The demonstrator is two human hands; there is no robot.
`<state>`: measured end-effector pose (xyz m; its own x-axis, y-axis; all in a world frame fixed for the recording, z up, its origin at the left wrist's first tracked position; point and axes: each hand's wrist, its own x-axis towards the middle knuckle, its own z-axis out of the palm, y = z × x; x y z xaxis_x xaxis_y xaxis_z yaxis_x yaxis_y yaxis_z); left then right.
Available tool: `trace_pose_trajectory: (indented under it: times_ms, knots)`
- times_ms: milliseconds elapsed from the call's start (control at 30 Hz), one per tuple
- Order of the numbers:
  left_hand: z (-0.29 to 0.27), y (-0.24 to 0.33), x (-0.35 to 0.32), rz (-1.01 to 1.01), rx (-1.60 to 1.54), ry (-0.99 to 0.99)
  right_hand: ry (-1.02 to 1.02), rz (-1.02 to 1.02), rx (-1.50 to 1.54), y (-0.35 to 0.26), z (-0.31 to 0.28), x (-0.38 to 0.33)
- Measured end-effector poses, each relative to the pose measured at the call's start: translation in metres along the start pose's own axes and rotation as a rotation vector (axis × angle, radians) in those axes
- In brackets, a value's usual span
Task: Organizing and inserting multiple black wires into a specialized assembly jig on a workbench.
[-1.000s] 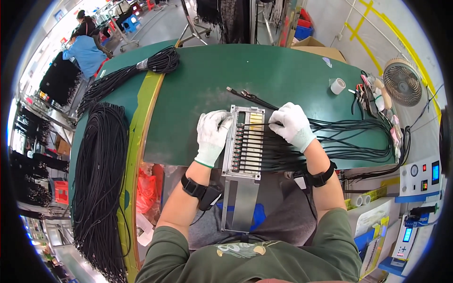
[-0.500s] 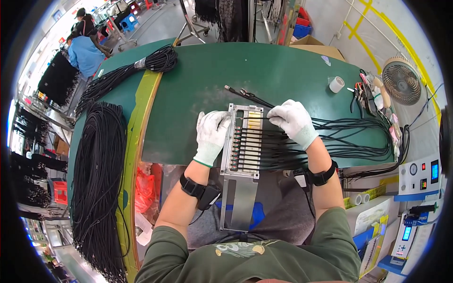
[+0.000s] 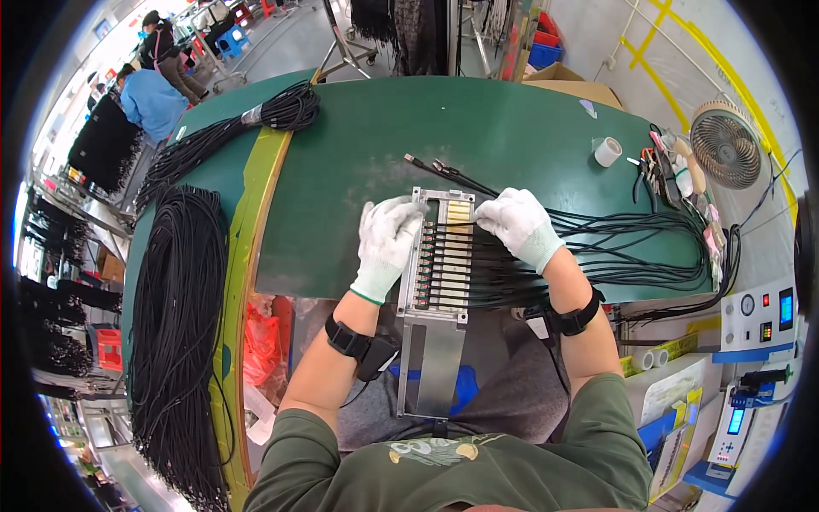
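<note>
Your left hand (image 3: 386, 247), in a white knit glove, lies flat against the left edge of the long grey metal wiring fixture (image 3: 439, 294), fingers extended and held close together. The fixture rests at the near edge of the green work table (image 3: 478, 119) and overhangs it toward your lap. Your right hand (image 3: 519, 225), also gloved, rests on the fixture's upper right corner; its fingers curl down over the thin black cables (image 3: 631, 247), but you cannot tell whether they pinch one. The cables run in parallel rows across the fixture and trail right over the table. Two loose black cable ends (image 3: 444, 171) lie just beyond the fixture. A small white tape roll (image 3: 607, 151) stands well apart, to the right.
</note>
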<state>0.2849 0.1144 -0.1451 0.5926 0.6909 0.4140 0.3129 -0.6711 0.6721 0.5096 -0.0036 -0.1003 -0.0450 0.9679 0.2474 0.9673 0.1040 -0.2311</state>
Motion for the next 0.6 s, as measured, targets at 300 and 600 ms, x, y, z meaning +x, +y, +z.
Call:
trace_pose_trajectory:
  times_ms: [300, 600]
  knots:
    - [0.011, 0.029, 0.002, 0.211, 0.395, -0.228, 0.353, 0.141, -0.157, 0.018, 0.003, 0.011]
    - [0.014, 0.014, 0.006, 0.220, 0.202, -0.072, 0.258, 0.292, -0.178, 0.039, -0.002, 0.010]
